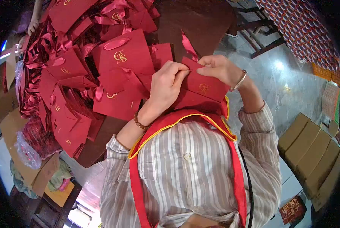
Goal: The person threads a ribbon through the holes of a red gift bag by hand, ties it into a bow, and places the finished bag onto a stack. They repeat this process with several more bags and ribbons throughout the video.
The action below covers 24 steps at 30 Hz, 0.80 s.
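A small red paper gift bag (205, 84) with a gold monogram is in front of my chest. At its top edge, the thumb and fingertips of my left hand (167, 84) are pinched together. My right hand (220, 71) grips the upper right part of the same bag, thumb in front and fingers curled behind. A red ribbon (189, 45) sticks up from the bag between my hands. More red paper shows below it, above the yellow-edged red apron. To the left of my left hand lies a larger red gift bag (125, 57) with a ribbon handle.
Many red gift bags (65, 70) with ribbons are heaped over the left of the dark brown table (192, 15). Another person's hand (33, 27) is at the far upper left. A wooden stool (258, 34) and cardboard boxes (308, 146) stand on the right.
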Tool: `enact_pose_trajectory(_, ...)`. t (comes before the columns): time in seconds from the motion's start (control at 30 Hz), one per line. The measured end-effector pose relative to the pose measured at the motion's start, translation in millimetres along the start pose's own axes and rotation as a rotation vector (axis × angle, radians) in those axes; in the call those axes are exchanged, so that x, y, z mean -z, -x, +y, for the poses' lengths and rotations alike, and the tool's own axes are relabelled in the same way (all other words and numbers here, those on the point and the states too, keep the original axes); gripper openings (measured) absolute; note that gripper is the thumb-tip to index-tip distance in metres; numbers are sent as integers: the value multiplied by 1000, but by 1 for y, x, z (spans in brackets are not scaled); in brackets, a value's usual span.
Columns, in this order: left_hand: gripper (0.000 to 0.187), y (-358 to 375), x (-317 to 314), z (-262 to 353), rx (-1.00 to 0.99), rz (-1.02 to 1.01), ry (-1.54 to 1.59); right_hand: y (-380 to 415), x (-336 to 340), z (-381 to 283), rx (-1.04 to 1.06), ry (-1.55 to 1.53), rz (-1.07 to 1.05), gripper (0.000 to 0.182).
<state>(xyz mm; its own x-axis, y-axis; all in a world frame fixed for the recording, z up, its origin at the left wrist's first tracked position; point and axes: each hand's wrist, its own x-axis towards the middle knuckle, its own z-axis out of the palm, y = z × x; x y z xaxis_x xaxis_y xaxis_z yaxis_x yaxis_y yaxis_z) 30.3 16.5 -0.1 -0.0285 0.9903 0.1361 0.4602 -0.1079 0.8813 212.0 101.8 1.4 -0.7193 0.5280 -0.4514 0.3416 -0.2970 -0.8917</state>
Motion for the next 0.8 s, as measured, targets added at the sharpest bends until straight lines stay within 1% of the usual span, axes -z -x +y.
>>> enact_pose_trajectory(0.07,7,1,-2,2,-53,11,2,0,1,0,51,45,-4,23)
enact_pose_trajectory(0.2,7,1,-6,3,-71,20,-11,2,-1,-5,31,-20,-17,24)
enact_pose_trajectory(0.27,6,0,-7,4,-132,34,-103,4,0,-8,3,69,-47,20)
enact_pose_trajectory(0.3,6,0,-8,4,-132,34,-104,5,0,-8,4,69,-47,20)
enact_pose_trajectory(0.4,7,0,-11,5,-180,56,-180,7,-1,-9,42,86,-40,22)
enact_pose_trajectory(0.47,7,-3,-13,4,-239,45,-233,10,-1,-13,97,200,-23,24)
enact_pose_trajectory(0.5,7,-4,-13,4,-238,46,-232,10,-2,-13,96,200,-24,24)
enact_pose_trajectory(0.6,7,-8,-10,0,-196,19,-217,9,-2,-11,66,149,-15,26)
enact_pose_trajectory(0.67,7,-13,-4,-1,-21,-50,14,9,-1,-6,94,134,-7,28)
enact_pose_trajectory(0.7,6,-14,-3,0,24,-30,-2,8,0,-6,93,134,-7,28)
enact_pose_trajectory(0.8,6,-14,-2,-1,29,-28,17,6,2,-7,65,175,-30,29)
